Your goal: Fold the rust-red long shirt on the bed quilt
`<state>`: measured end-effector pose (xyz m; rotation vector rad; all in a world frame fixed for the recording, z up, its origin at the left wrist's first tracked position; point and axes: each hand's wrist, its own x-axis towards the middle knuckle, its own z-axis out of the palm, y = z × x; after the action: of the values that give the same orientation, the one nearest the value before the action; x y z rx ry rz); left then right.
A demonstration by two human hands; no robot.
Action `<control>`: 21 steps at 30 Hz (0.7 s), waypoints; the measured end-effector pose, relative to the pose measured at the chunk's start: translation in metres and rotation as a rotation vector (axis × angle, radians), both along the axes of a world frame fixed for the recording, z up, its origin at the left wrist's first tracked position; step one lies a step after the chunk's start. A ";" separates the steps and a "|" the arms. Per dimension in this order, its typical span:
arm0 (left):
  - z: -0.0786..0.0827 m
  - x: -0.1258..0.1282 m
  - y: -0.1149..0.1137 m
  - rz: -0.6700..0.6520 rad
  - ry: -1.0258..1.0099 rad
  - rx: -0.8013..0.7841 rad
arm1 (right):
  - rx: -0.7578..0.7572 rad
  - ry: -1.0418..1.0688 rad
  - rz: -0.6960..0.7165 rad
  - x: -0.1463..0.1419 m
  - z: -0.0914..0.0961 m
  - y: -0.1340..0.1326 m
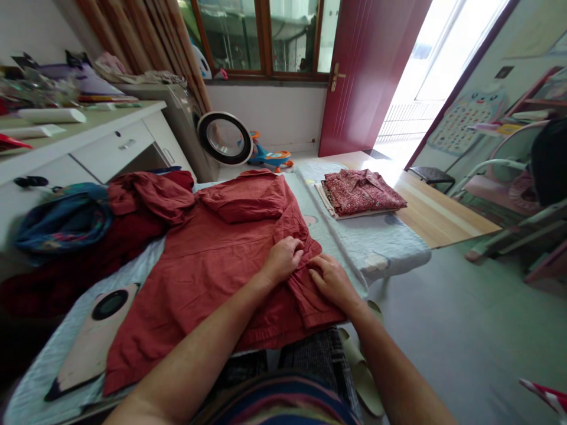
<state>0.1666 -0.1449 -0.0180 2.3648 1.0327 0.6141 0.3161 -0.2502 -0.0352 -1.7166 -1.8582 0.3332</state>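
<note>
A rust-red shirt (pixel 208 265) lies spread flat on a low table covered with a pale blue cloth (pixel 381 245). My left hand (pixel 283 258) rests on the shirt's right side, its fingers curled and pinching a fold of the fabric. My right hand (pixel 332 280) sits just beside it, fingers bent down onto the sleeve edge and gripping the same fold. Both hands touch the cloth near the table's right edge.
A folded red patterned shirt (pixel 361 192) lies on a stack at the table's far end. A heap of red and blue clothes (pixel 88 218) sits at the left. A flat board with a dark hole (pixel 95 336) lies near left. Beyond stand a white desk (pixel 84 141), a washing machine (pixel 224 139) and an open red door (pixel 367 71).
</note>
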 end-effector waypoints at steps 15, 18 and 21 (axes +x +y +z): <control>-0.002 0.011 0.038 -0.137 0.060 -0.254 | 0.098 0.101 -0.033 0.018 -0.018 0.072; -0.002 0.014 0.035 -0.122 -0.053 -0.158 | 0.161 0.205 -0.134 0.018 -0.025 0.077; -0.006 0.015 0.036 -0.115 -0.189 -0.256 | 0.195 0.298 -0.188 0.020 -0.030 0.077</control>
<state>0.1818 -0.1087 -0.0241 2.0833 0.8333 0.6100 0.3361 -0.1737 -0.0651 -1.5963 -1.4551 0.3032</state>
